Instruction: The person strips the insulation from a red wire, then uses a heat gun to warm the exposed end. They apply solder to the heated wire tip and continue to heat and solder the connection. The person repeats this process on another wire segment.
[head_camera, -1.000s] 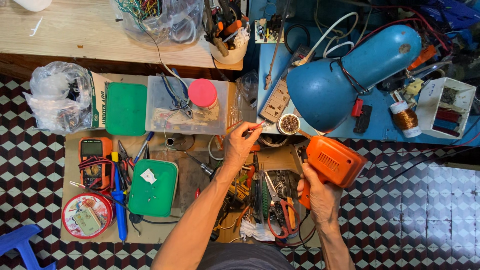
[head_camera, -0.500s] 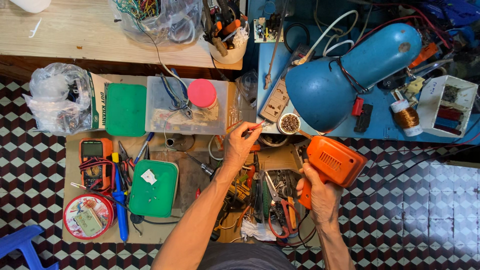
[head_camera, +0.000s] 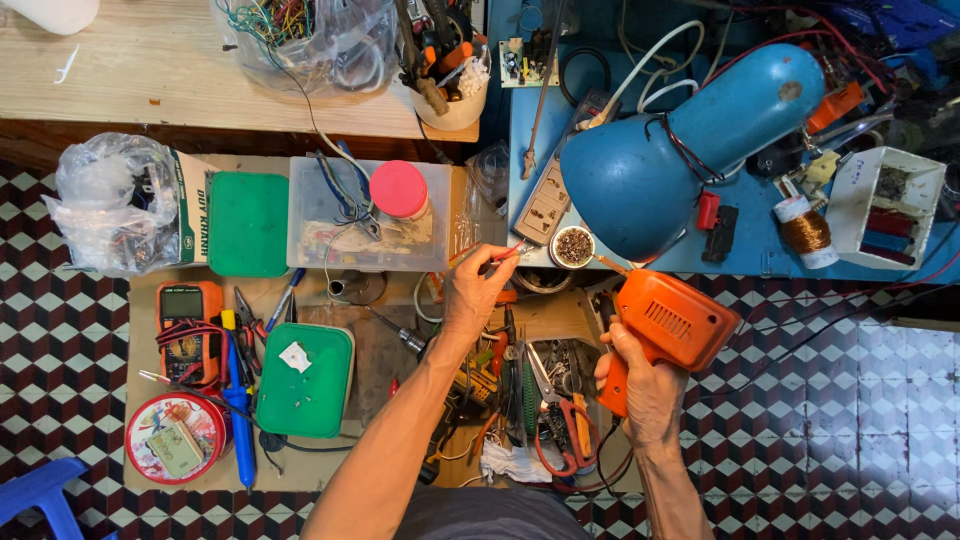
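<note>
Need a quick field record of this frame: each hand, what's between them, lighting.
left hand: pinches a thin red-tipped piece
right hand: grips the orange soldering gun, tip toward the small round tin
lamp: blue, over the tin
below the hands: open tool tray with pliers

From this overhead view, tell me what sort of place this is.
Probably a home electronics repair bench: the right hand grips an orange pistol-shaped soldering gun, an orange handheld multimeter lies nearby, and a blue metal desk lamp overhangs.
</note>
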